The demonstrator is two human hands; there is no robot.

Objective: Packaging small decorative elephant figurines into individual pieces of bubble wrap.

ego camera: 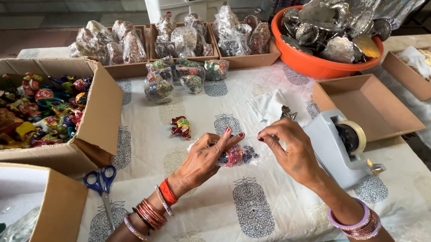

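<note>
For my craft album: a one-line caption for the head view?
Both hands, left hand and right hand, hold a clear packet beside a tape dispenser.

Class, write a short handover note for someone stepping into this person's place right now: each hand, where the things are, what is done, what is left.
Left hand: holds a clear packet with a colourful figurine inside, above the cloth.
Right hand: pinches the packet's open end; tape on the fingers cannot be seen.
Tape dispenser stands just right of the hands; scissors lie to the left.
Done: several wrapped packets lie mid-table, with more in the trays behind.
Left: this packet looks unsealed; one loose figurine lies on the cloth, and the box on the left holds many unwrapped ones.
</note>
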